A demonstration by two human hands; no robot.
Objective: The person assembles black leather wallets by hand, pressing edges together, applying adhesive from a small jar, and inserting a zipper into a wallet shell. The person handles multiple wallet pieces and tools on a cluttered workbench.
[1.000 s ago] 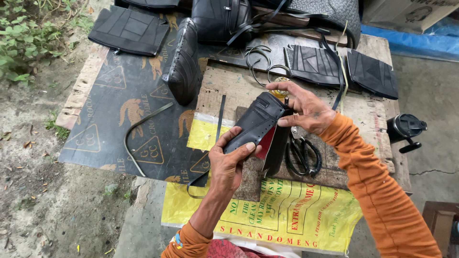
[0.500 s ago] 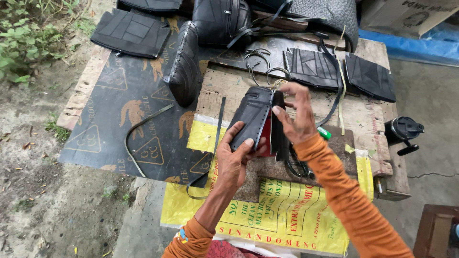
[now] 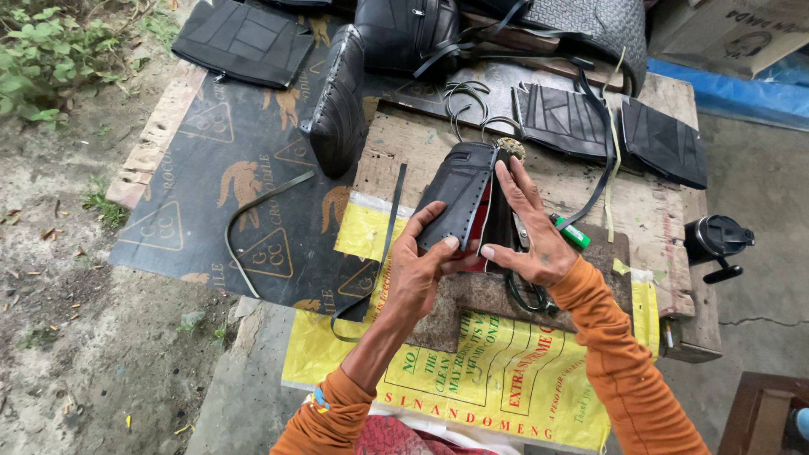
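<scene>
Holding a black stitched pouch (image 3: 462,195) upright between both hands, over the middle of the wooden worktop (image 3: 649,211). Left hand (image 3: 421,265) wrapped around the lower near edge, thumb up the front panel, fingers clenched on it. Right hand (image 3: 527,236) laid flat against the far side, fingers stretched up along the edge, gripping the same pouch and pressing the red lining (image 3: 480,227) that peeks out between the panels.

Compared with a second ago: pouch then lay tilted across both hands, right hand reaching over the top end. Now stood up straighter and pulled in closer, right hand slid down to the side. Looks like a shift from handling the outside to spreading the opening, probably to check the seam or lining, just a guess though.

Around the hands:
- black-handled scissors (image 3: 527,295) just under the right wrist, mostly hidden
- green marker-like thing (image 3: 571,232) just right of the right hand
- loose black strap (image 3: 383,244) just left of the left hand
- yellow printed sack (image 3: 506,379) below both forearms
- more black panels (image 3: 615,126) beyond the right hand, a tall dark bag (image 3: 339,101) beyond the left
- black lidded cup (image 3: 715,240) well off to the right

Orange sleeves on both arms.
</scene>
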